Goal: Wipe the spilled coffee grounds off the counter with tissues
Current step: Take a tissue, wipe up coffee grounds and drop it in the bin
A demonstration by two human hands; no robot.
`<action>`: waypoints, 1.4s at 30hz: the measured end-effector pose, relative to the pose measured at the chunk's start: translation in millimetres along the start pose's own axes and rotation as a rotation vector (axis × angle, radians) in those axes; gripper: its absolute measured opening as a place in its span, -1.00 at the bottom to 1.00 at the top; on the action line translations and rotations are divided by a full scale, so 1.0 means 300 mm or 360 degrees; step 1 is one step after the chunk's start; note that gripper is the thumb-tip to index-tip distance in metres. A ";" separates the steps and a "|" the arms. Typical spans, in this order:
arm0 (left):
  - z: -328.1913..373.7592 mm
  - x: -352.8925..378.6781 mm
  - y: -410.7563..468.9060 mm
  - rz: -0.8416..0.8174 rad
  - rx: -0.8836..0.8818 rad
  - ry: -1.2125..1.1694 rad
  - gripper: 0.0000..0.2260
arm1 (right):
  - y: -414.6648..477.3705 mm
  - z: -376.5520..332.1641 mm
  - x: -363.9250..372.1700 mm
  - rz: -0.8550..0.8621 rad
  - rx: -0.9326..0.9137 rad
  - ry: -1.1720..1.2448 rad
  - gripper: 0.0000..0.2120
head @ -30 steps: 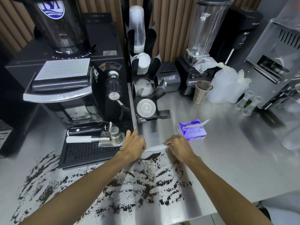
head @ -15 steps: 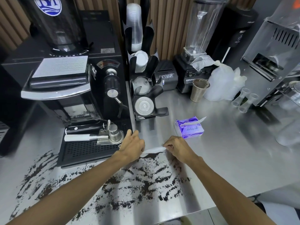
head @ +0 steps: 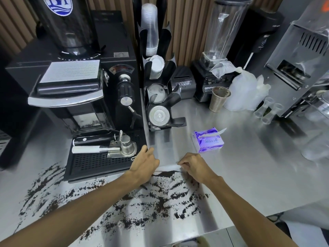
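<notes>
left hand (head: 145,164) and right hand (head: 194,165) hold tissue (head: 167,167) beside grounds (head: 160,198)

counter (head: 249,175) (steel) | coffee grounds (head: 160,198) | tissue pack (head: 208,140) | metal cup (head: 218,100) | drip tray (head: 99,163)

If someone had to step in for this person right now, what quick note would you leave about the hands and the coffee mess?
Left hand: holds one end of the tissue.
Right hand: pinches the other end.
Tissue: stretched between the hands at the far edge of the coffee grounds. The tissue pack lies just beyond the right hand, with a sheet poking out.
Done: one tissue is out and in place.
Left: nearly all the wiping. Grounds cover the front of the counter and spread left past the drip tray.
</notes>
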State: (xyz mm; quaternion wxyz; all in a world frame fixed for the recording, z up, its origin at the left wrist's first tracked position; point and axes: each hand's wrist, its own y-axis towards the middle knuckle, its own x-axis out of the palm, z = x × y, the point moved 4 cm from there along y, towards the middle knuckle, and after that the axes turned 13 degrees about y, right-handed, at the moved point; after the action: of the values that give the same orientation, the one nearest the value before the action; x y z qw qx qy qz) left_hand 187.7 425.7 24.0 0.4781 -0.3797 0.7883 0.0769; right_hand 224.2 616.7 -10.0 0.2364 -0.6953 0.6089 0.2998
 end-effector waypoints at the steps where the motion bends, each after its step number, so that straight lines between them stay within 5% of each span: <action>1: 0.002 -0.002 -0.002 -0.0011 -0.0006 0.0010 -0.90 | 0.011 -0.003 -0.001 0.0046 -0.0006 -0.0009 -0.81; 10: 0.019 0.011 -0.065 -0.0111 0.0005 0.0041 -0.92 | -0.017 -0.004 0.057 -0.0098 -0.0030 -0.0017 -0.83; 18: 0.005 -0.024 -0.064 -0.0135 -0.0054 0.0013 -0.89 | 0.053 -0.026 0.049 0.0128 -0.0027 -0.0073 -0.79; 26: 0.020 0.027 -0.111 -0.0137 -0.0094 -0.0034 -0.85 | 0.002 -0.017 0.082 -0.0106 -0.0084 0.0005 -0.83; 42: 0.050 -0.026 0.136 0.0194 0.0035 -0.0751 -0.71 | -0.119 0.093 -0.068 0.0285 0.0200 -0.0098 -0.81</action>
State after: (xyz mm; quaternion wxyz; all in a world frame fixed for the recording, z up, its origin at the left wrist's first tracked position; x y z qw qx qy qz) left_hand 172.5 465.5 12.5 0.6476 -0.2976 0.6771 0.1835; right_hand 254.3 655.6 -16.7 0.2704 -0.6124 0.6787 0.3020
